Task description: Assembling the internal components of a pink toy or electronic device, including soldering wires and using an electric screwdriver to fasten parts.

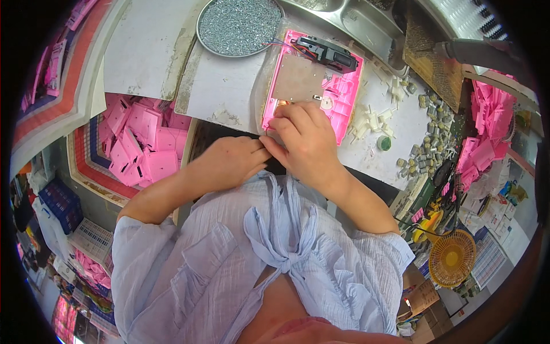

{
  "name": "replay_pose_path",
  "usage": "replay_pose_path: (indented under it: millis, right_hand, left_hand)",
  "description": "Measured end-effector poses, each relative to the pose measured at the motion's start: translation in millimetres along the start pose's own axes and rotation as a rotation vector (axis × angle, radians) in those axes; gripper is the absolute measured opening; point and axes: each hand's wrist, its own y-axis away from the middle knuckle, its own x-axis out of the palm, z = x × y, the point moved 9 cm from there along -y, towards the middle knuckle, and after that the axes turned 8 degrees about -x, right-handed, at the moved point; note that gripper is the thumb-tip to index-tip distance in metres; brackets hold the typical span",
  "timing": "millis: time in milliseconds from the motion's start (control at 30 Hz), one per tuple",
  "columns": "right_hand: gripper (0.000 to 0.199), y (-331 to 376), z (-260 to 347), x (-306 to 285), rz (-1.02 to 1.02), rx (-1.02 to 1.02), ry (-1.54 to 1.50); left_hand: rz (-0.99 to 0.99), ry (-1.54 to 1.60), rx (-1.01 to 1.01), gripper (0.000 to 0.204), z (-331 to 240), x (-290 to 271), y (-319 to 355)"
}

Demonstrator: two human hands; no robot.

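Note:
A pink plastic housing [342, 117] lies on the bench in front of me, its inner side up. A flat grey-brown plate [295, 79] covers much of it, and a black elongated module [326, 54] with thin coloured wires rests across its far end. My right hand [309, 140] reaches over the housing's near left corner, fingers bent and drawn together; whatever they pinch is hidden. Close beside its thumb, my left hand [232, 160] is at the bench edge with curled fingers. Its fingertips meet near the right thumb, and I cannot see what they hold.
A round metal dish [240, 28] of small screws stands far left of the housing. To the right lie white plastic pieces [369, 123], a green round item [384, 143] and several small metal motors [421, 157]. Pink parts [143, 143] fill a box at left.

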Motion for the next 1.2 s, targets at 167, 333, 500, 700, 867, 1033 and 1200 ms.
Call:
replay_pose_path:
  millis: [167, 333, 500, 700, 867, 1033, 1200]
  right_hand:
    - [0.03, -1.4, -1.7, 4.9, 0.053, 0.049, 0.042]
    - [0.027, 1.3, -17.9, -45.2, 0.048, -0.005, -0.214]
    - [0.021, -48.3, -76.1, -143.7, -0.245, 0.029, 0.078]
    - [0.022, -189.1, -185.8, -200.3, -0.556, -0.014, 0.687]
    - [0.008, -225.6, -233.8, -208.8, -0.532, 0.023, 0.84]
    - [0.008, -223.1, -233.7, -213.7, -0.521, -0.132, 0.906]
    - [0.016, -185.2, -157.1, -208.3, -0.237, 0.077, 0.239]
  left_hand:
    - [-0.08, 0.119, -0.055, 0.027, 11.7, -56.3, -24.2]
    - [-0.191, -0.002, 0.132, 0.022, 16.0, -53.3, -40.2]
    - [-0.131, -0.022, 0.195, 0.02, 4.7, -65.0, -45.5]
    - [-0.077, 0.012, 0.192, 0.02, 5.6, -60.2, -53.7]
    - [-0.096, 0.044, 0.171, 0.02, 6.9, -64.5, -49.2]
    - [-0.083, 0.051, 0.171, 0.019, 8.2, -60.8, -50.5]
    - [-0.075, 0.03, 0.134, 0.019, 9.8, -60.8, -48.4]
